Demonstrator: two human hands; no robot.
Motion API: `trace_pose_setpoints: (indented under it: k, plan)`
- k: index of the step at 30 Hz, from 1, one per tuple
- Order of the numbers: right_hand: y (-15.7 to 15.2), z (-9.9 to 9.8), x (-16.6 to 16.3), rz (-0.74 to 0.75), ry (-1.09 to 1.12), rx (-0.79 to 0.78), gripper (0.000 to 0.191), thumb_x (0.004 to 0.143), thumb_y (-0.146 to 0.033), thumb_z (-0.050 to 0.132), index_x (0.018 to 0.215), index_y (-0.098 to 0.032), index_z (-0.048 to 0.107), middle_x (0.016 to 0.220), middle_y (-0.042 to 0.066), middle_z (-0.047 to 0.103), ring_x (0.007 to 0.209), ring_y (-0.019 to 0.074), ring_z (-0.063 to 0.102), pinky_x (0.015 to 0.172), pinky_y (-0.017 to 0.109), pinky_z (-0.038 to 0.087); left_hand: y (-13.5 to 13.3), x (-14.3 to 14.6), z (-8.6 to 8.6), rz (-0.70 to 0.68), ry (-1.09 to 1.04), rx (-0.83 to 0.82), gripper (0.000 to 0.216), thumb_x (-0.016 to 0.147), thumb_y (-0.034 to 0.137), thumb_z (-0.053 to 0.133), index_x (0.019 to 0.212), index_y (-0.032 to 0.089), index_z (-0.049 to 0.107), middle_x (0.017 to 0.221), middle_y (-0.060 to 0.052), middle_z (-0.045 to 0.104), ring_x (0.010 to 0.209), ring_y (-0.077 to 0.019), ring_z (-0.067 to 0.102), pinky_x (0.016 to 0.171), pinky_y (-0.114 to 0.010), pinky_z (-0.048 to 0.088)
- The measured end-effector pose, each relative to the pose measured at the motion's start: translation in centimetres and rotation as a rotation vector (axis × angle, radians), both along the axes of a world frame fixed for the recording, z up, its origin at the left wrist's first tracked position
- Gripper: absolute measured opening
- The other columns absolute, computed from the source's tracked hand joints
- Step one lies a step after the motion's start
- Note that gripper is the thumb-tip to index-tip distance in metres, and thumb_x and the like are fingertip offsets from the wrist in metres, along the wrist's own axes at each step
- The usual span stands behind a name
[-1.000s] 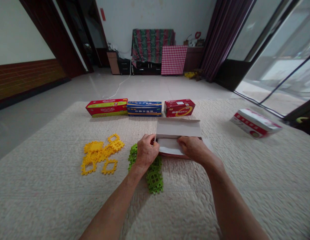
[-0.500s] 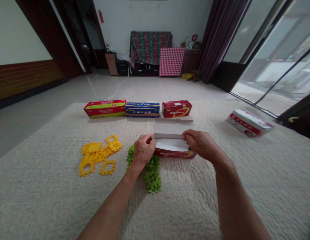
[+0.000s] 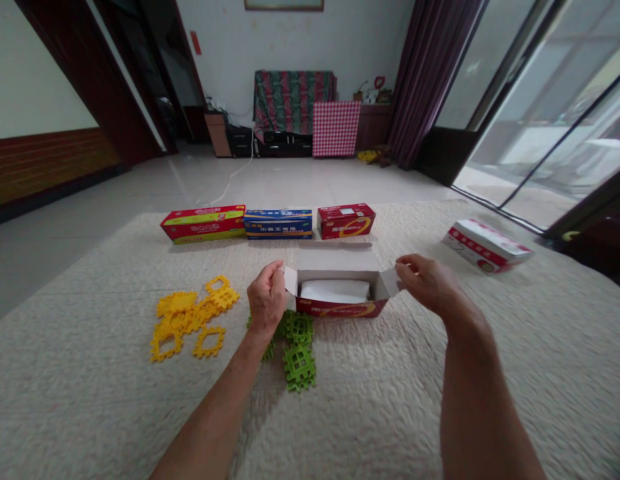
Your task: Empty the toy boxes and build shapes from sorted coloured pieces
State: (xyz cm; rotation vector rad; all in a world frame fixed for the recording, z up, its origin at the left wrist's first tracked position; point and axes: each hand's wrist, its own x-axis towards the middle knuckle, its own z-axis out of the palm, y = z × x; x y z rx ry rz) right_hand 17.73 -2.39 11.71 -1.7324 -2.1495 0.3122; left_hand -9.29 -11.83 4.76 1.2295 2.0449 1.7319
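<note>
In front of me a red cardboard box (image 3: pixel 335 309) has its lid raised at the back, and a white packet (image 3: pixel 335 291) lies inside it. My left hand (image 3: pixel 268 295) pinches the box's left side flap (image 3: pixel 291 280), folded outward. On the other side my right hand (image 3: pixel 423 280) grips the right side flap (image 3: pixel 391 283), also spread out. Green plastic interlocking pieces (image 3: pixel 299 363) lie in a pile below the box, partly hidden by my left hand and forearm. Yellow interlocking pieces (image 3: pixel 183 313) lie further left.
Along the far edge of the quilted cover (image 3: pixel 390 400) stand a red and green box (image 3: pixel 205 224), a blue box (image 3: pixel 279 225) and another red box (image 3: pixel 346 221). A white and red box (image 3: pixel 487 247) rests at the right.
Both side flaps of the red box have been pulled up and outward. My hands have moved apart, and more of the white packet inside shows. The view has shifted slightly.
</note>
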Motion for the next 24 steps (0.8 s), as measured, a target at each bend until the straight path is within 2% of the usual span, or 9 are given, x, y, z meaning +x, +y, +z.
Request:
trace_pose_setpoints:
  k: [4,7,10,13,17,21,24]
  plan:
    - [-0.1,-0.3,-0.5,0.126,0.224,-0.065,0.032,0.085,-0.027,0.046,0.105,-0.014,0.069,0.085,0.011,0.075,0.07,0.0199,0.068,0.062,0.029,0.048,0.0,0.7,-0.1,-0.135,-0.139,0.079,0.036,0.084,0.028,0.048,0.11,0.014,0.068,0.081,-0.002,0.07,0.059,-0.0109,0.06,0.058,-0.022,0.05]
    - [-0.1,-0.9,-1.1,0.21,0.242,-0.149,0.03,0.081,-0.025,0.052,0.105,-0.015,0.068,0.083,0.008,0.074,0.069,0.0183,0.067,0.063,0.029,0.049,0.1,1.0,-0.4,-0.189,-0.024,0.075,0.031,0.081,0.026,0.053,0.105,0.015,0.07,0.087,-0.004,0.07,0.066,-0.0112,0.062,0.063,-0.022,0.052]
    - [0.1,-1.4,-1.5,0.206,0.122,-0.12,0.03,0.077,-0.024,0.058,0.104,-0.014,0.069,0.085,0.009,0.073,0.074,0.0201,0.067,0.066,0.03,0.049,0.3,0.9,-0.7,-0.179,0.147,0.044,0.031,0.075,0.023,0.06,0.104,0.017,0.071,0.093,-0.005,0.069,0.069,-0.0114,0.061,0.066,-0.023,0.053]
    - [0.5,-2.0,-1.7,0.142,0.037,-0.041,0.043,0.073,-0.022,0.061,0.114,-0.011,0.065,0.103,0.016,0.07,0.087,0.0248,0.067,0.072,0.034,0.052,0.4,0.7,-0.9,-0.154,0.192,-0.011,0.039,0.072,0.022,0.063,0.111,0.017,0.068,0.102,-0.008,0.069,0.078,-0.0148,0.063,0.069,-0.026,0.054]
    - [1.1,-2.9,-1.6,0.165,0.115,-0.08,0.066,0.071,-0.021,0.062,0.135,-0.013,0.05,0.125,0.019,0.063,0.1,0.0283,0.066,0.076,0.036,0.054,0.6,0.6,-1.3,-0.201,0.082,-0.075,0.051,0.076,0.022,0.06,0.126,0.017,0.06,0.116,-0.011,0.068,0.091,-0.0186,0.065,0.072,-0.028,0.055]
    - [1.6,-3.8,-1.5,0.2,0.261,-0.081,0.077,0.069,-0.022,0.063,0.143,-0.017,0.039,0.124,0.017,0.063,0.101,0.0292,0.065,0.08,0.041,0.056,0.7,0.8,-1.6,-0.286,-0.063,-0.079,0.058,0.079,0.021,0.056,0.136,0.015,0.05,0.12,-0.012,0.066,0.099,-0.0189,0.066,0.075,-0.027,0.055]
    - [1.8,-4.1,-1.5,0.215,0.428,-0.036,0.083,0.07,-0.03,0.067,0.145,-0.02,0.034,0.118,0.016,0.064,0.102,0.03,0.064,0.078,0.043,0.057,0.7,0.9,-1.5,-0.289,-0.101,-0.066,0.062,0.078,0.021,0.057,0.139,0.015,0.047,0.119,-0.011,0.066,0.101,-0.0184,0.065,0.075,-0.026,0.054]
